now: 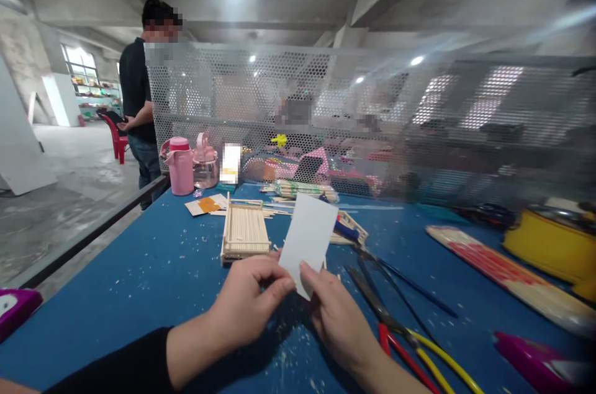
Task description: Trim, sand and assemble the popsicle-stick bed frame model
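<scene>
A white rectangular card (311, 229) is held up over the blue table, tilted to the right. My right hand (342, 313) grips its lower right part, thumb on the near face and fingers behind. At the lower left corner of the card, my left hand (251, 298) is closed with thumb and forefinger pinched together; its fingertips touch the edge of the card. Just beyond my left hand stands a small frame built of wooden sticks (246, 226). A tool with a blue handle (347, 230) lies behind the card, partly hidden by it.
Large cutters with red and yellow handles (403, 332) lie right of my right hand. Farther right are a bag of sticks (503, 270) and a yellow pot (552, 242). A pink jug (180, 167) stands at the back left, before a perforated metal screen (242, 90). A person (137, 84) stands beyond.
</scene>
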Motion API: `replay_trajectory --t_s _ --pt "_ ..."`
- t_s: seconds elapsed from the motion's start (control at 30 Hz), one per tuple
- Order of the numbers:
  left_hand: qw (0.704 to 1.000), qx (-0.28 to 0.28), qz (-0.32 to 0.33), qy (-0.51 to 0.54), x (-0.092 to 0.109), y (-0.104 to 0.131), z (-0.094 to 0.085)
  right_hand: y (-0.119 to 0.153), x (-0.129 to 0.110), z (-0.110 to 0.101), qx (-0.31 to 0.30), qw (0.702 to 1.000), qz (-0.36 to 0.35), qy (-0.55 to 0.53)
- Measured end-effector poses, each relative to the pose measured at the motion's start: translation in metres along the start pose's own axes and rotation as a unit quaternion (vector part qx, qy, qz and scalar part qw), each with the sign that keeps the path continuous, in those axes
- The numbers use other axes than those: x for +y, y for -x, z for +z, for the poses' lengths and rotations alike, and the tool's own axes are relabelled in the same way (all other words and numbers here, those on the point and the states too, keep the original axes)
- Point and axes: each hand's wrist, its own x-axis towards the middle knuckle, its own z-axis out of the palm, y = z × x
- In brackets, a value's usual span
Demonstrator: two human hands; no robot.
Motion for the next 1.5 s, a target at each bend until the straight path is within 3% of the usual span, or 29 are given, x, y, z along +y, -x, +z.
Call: replay_trajectory --t_s 0.1,0.17,0.27,0.37,0.57,0.7,1.13,1.4,1.5 --pt "0.998 -0.011 0.044 -0.034 -0.002 0.003 0.001 -0.003 0.005 0.000 -0.002 0.989 0.062 -0.131" --pt "0.993 0.023 0.084 -0.086 -0.002 0.005 0.002 -0.003 0.009 0.000 0.023 0.985 0.062 -0.157" --pt "0.958 0.082 0.146 -0.233 0.000 0.008 0.004 -0.002 0.013 0.003 0.056 0.992 0.012 -0.114" --pt "0.917 0.084 0.186 -0.343 0.000 0.008 0.006 0.001 0.014 0.008 0.051 0.998 -0.015 -0.036" --pt "0.892 0.118 0.215 -0.378 -0.002 0.004 0.007 0.011 0.013 0.018 0.027 0.996 -0.063 0.054" --pt "0.880 0.123 0.253 -0.383 0.000 0.004 0.008 0.013 0.014 0.019 0.036 0.997 -0.057 0.041" --pt "0.901 0.117 0.220 -0.356 0.005 0.006 0.008 0.016 0.009 0.021 0.025 0.990 -0.078 0.111" --pt "0.923 0.115 0.188 -0.317 0.005 0.005 0.001 0.018 0.014 0.022 0.021 0.991 -0.078 0.103" --pt "0.920 0.104 0.203 -0.320 0.007 0.006 0.002 0.019 0.014 0.022 0.016 0.993 -0.079 0.087"
